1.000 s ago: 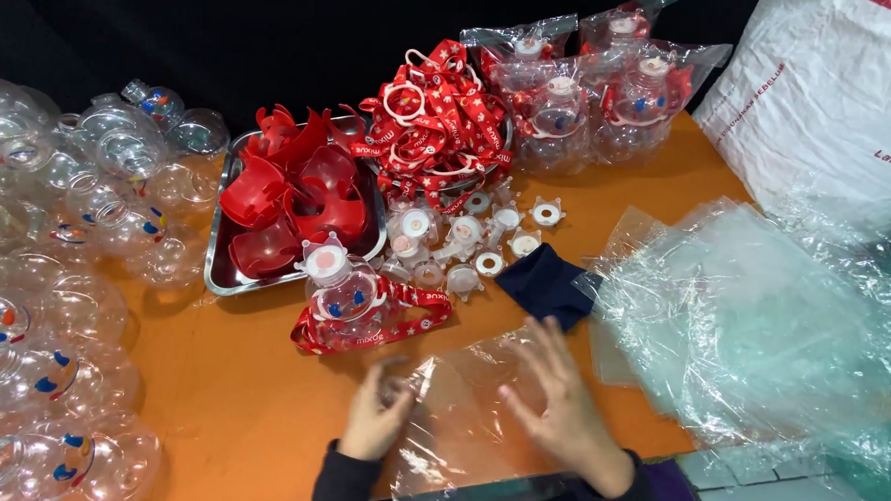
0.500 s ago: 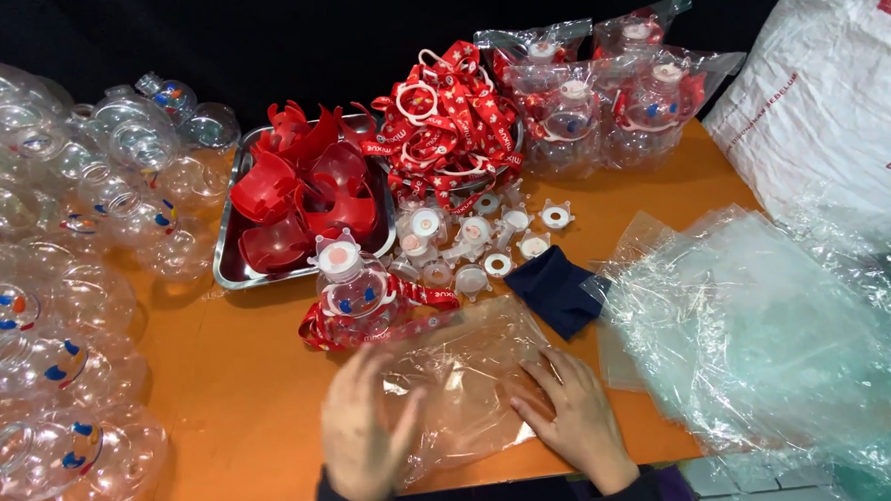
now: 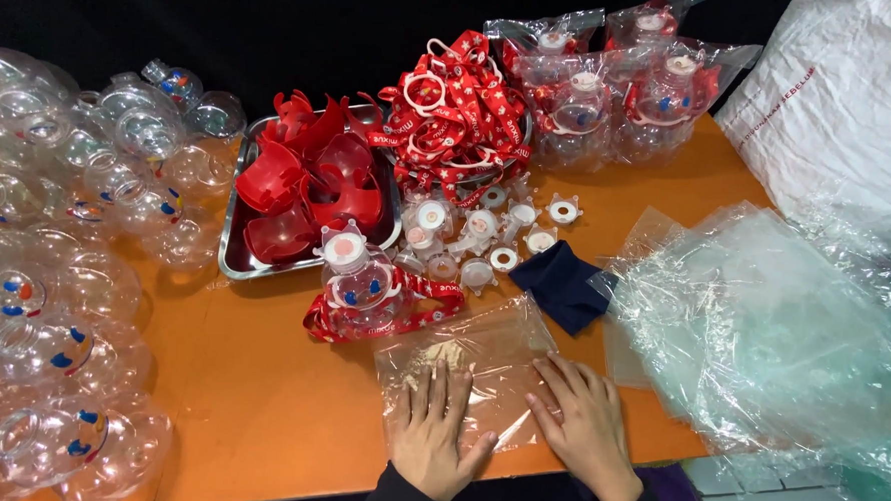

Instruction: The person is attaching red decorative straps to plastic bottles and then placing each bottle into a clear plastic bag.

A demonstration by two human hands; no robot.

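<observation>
- On the orange table (image 3: 272, 408), near its front edge, a clear plastic bag (image 3: 476, 364) lies flat; it looks thin, light, limp and slippery, easiest taken at an open edge or a corner.
- Just behind it stands a clear bottle (image 3: 362, 289) wrapped in a red strap.
- Left hand (image 3: 432, 436) rests palm-down on the bag, fingers spread, gripping nothing.
- Right hand (image 3: 584, 430) presses the bag's right edge likewise, flat and open.
</observation>
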